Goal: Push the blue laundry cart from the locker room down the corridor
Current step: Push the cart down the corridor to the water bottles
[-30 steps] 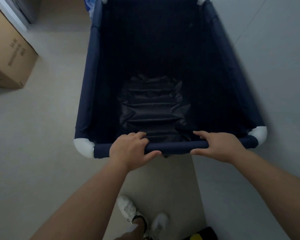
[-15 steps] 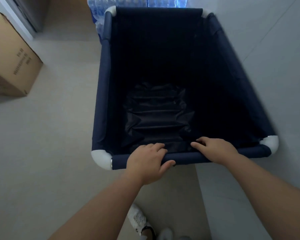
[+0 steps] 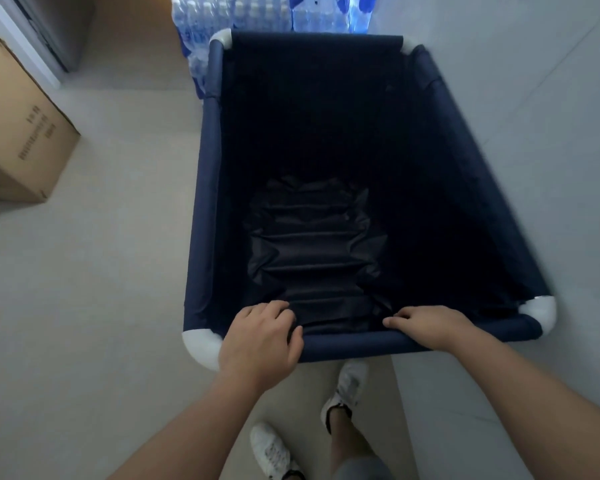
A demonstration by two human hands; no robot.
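The blue laundry cart (image 3: 207, 188) fills the middle of the view, a dark navy fabric bin on a frame with white corner joints. Its inside holds only crumpled dark lining. My left hand (image 3: 260, 339) grips the near top rail close to the left white corner. My right hand (image 3: 430, 325) lies over the same rail further right, fingers curled on it. Both forearms reach in from the bottom. My feet in white shoes show on the floor behind the cart.
Packs of water bottles (image 3: 257, 12) are stacked right beyond the cart's far end. A cardboard box (image 3: 18, 133) stands on the floor at the left. A pale wall (image 3: 534, 133) runs along the cart's right side. A door frame (image 3: 32, 46) sits at the top left.
The cart has shifted right and away, so its far rail and the bottle packs came into view. My left hand slid toward the left corner. My feet have stepped.
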